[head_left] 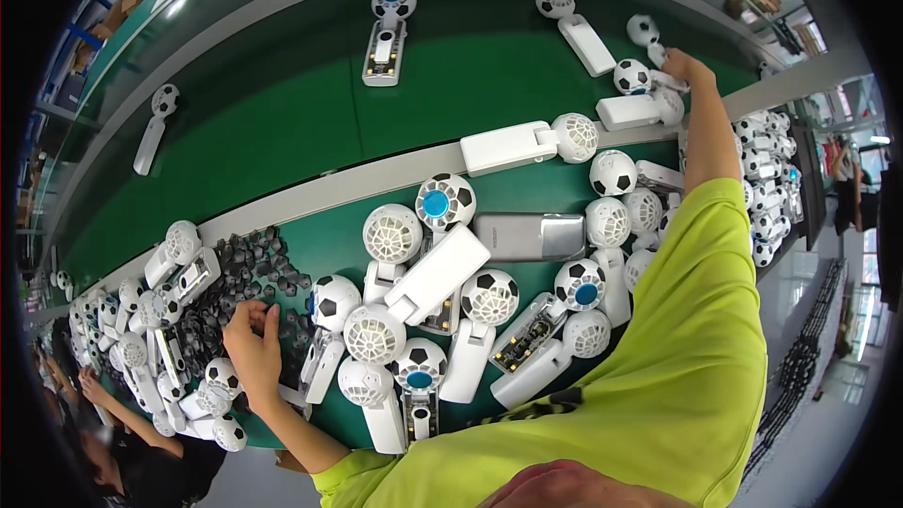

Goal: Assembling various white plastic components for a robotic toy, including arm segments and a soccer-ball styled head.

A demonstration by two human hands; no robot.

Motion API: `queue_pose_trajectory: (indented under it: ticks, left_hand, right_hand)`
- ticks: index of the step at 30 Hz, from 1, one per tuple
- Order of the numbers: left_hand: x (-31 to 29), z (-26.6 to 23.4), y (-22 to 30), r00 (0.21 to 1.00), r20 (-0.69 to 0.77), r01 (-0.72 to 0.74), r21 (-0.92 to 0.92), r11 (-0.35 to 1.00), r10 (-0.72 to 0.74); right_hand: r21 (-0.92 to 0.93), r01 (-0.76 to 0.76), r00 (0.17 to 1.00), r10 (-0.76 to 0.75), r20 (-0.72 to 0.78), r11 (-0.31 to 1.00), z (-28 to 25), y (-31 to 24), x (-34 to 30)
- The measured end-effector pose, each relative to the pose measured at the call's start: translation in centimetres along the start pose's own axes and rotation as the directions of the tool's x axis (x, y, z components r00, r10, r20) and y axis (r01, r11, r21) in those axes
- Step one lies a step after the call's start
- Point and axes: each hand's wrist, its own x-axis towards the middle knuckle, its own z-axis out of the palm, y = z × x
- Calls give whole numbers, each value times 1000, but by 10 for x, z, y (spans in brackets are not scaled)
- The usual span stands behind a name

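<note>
Left fingers point(246, 314) are curled over small black pieces point(254, 259) heaped on the green desk point(541, 278), can't tell if they're pinching one. Right fingers point(673, 60) are by a white gadget with a football-patterned ball point(642, 30); grip's too blurry to tell.

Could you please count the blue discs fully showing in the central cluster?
3: upper disc, left of the grey slab; right disc; lower disc; others may be hidden.
</note>
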Motion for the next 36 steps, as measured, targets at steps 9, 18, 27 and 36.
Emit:
queue_pose_trajectory:
  ticks: [9, 18, 27, 36]
  left_hand:
    - [-12, -6, -1, 996, 27, -79, -29, 996, 80]
    - [-13, -4, -13, 960, -42, -275, 67, 959, 278]
    - [-19, -10, -13, 937, -188, -318, -112, 941, 295]
    - [-19, -13, -8, 897, -310, -396, -243, 886, 316]
  right_hand:
    - [169, 224, 945, -256, 201, 960, -52, -94, -114]
    - [350, 270, 947, -314, 74, 897, -42, -129, -181]
    - [814, 252, 959, -246, -139, 524, -16, -119, -200]
    - [740, 275, 957, -247, -151, 613, -14, -125, -186]
